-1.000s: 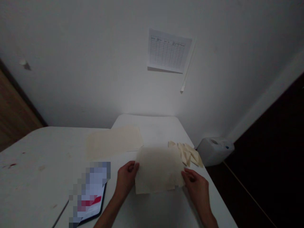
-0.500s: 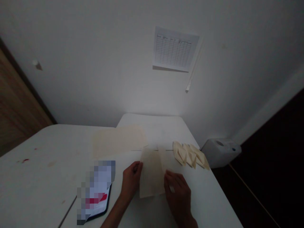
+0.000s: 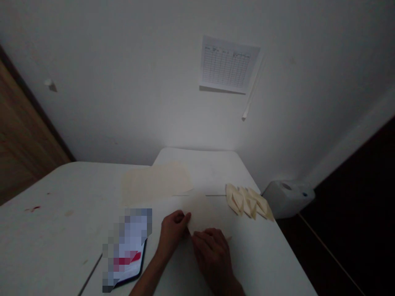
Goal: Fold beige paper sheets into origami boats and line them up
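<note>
The left hand (image 3: pixel 173 233) pinches the edge of a folded cream paper sheet (image 3: pixel 208 209) on a white folding table (image 3: pixel 61 193), fingers closed on it; the right hand (image 3: pixel 212 254), fingers lying open, presses on top, and the fold seems to call for firm creasing, just beside folded cream paper triangles (image 3: pixel 249 203)

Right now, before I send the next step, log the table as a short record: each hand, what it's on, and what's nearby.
Left hand: fingers bunched at the sheet's left edge
Right hand: lying over the sheet's near part
Sheet: pale paper, flat on the table, partly under the right hand
Right of hands: folded paper pieces, in a row
Beyond hands: flat sheet
Left of hands: tablet, screen obscured
Past table: white container
</note>
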`<state>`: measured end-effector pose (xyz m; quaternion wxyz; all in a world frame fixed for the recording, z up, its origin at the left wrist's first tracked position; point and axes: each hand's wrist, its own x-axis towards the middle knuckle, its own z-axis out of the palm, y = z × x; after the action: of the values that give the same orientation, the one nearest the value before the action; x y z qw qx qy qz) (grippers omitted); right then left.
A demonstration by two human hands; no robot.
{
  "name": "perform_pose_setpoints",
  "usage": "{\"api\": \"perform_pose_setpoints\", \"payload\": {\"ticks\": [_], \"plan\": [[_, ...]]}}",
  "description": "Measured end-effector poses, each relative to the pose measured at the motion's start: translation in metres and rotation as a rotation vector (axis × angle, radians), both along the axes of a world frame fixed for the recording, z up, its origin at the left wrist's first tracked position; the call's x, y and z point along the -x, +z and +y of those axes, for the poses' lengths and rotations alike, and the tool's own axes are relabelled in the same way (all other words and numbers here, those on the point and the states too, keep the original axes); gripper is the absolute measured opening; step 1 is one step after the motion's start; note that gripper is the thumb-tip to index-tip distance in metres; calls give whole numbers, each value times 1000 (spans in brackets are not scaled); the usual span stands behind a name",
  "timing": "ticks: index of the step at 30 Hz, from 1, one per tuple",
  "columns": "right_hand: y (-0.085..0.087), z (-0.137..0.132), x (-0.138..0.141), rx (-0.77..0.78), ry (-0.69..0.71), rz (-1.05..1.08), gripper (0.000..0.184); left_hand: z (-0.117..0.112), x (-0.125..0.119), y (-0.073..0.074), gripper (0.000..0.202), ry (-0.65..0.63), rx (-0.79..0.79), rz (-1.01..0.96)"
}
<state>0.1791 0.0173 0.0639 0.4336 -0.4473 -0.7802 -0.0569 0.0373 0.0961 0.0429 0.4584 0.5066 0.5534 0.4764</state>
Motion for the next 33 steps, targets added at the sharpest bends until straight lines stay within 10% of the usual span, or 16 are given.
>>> {"api": "perform_pose_setpoints", "payload": {"ticks": [9,14,26,33], "plan": [[-1,10,-45,263,-243,354,35,-5,-1,3,37,-23,3,-162],[-6,11,-79,613,61,577,60,-4,1,4,37,56,8,-251],[-31,8,-75,316,-262,291,46,-4,1,1,40,88,48,-273],[-20,7,-63,584,-331,573,41,-7,-2,3,49,109,39,-252]]}}
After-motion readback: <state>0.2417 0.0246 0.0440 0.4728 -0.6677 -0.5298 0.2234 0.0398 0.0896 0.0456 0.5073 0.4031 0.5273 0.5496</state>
